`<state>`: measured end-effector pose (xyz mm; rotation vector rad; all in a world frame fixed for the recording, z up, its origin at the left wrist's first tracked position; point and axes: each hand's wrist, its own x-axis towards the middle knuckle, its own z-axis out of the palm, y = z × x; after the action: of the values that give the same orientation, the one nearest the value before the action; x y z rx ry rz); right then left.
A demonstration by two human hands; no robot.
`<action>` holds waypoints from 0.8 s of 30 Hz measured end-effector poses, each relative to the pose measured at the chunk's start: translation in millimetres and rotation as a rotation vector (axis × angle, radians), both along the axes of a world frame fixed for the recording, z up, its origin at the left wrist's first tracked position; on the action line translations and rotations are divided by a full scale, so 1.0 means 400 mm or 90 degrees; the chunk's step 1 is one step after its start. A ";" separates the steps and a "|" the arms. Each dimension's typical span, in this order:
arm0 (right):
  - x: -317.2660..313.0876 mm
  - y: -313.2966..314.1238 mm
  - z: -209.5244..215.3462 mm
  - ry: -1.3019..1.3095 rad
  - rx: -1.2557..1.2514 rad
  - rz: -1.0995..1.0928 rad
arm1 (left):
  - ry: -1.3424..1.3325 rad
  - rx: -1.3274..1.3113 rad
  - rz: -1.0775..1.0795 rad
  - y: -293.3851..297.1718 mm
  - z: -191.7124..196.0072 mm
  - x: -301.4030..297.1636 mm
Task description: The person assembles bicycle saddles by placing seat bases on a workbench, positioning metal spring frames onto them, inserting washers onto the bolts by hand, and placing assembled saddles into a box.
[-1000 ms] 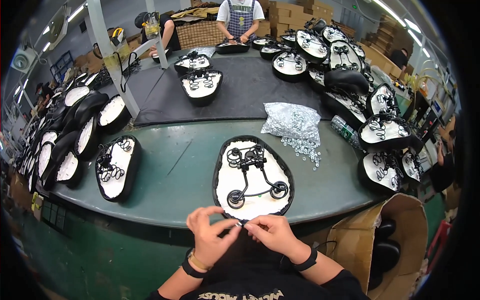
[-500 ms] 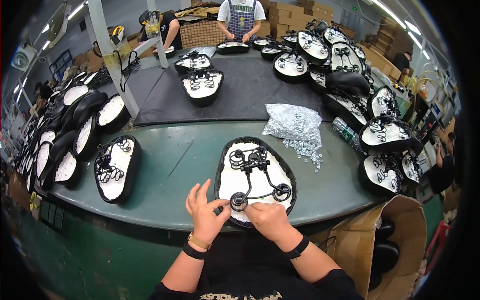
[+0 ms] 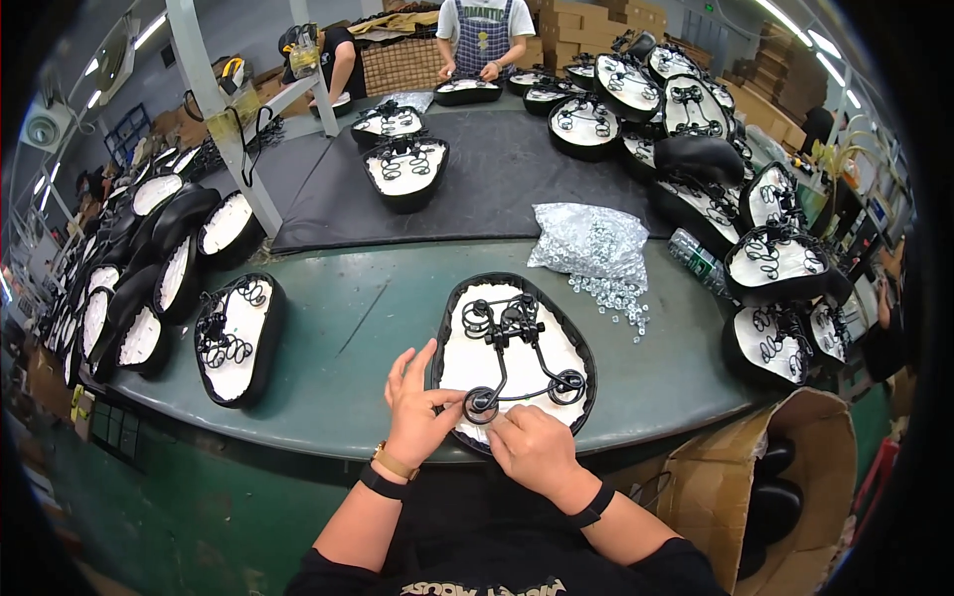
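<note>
An upturned bicycle saddle point(image 3: 462, 358) lies in front of me, its white underside up and a black wire frame point(image 3: 542, 360) with coil springs on it. At its near left coil spring point(image 3: 481, 401), the thumb and forefinger of my left hand point(image 3: 415, 405) pinch the coil's edge, while the other fingers stretch upward. My right hand point(image 3: 535, 447) is closed just below and right of that coil, over the saddle's near rim. Its fingertips point at the coil's underside; whatever they hold is hidden.
Beside a clear bag point(image 3: 588, 238) lie loose metal nuts point(image 3: 608, 296). Another upturned saddle point(image 3: 238, 343) sits to the left. Saddles pile up at both sides, near a plastic bottle point(image 3: 696, 258). A cardboard box point(image 3: 711, 477) stands right of me. Two people work across the table.
My left forefinger has come down nearer the thumb at the coil. The right hand has turned a little, its fingers curled more closely. The view has shifted slightly.
</note>
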<state>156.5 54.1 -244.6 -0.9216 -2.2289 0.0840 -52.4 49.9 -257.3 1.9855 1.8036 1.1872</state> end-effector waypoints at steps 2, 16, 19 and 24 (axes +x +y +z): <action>0.003 -0.004 0.002 -0.003 -0.014 -0.007 | -0.017 -0.002 -0.024 0.007 -0.004 -0.006; 0.002 -0.006 0.008 -0.066 -0.072 -0.003 | -0.152 -0.087 -0.154 0.043 -0.030 -0.036; 0.004 -0.004 0.007 -0.059 -0.061 0.012 | -0.157 -0.111 -0.162 0.040 -0.034 -0.039; 0.007 -0.007 0.017 -0.058 -0.053 0.014 | -0.216 -0.152 -0.203 0.020 -0.003 -0.039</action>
<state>159.2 51.4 -238.0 -0.9638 -2.3354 0.1479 -68.0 57.8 -258.5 1.7316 1.3360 1.0723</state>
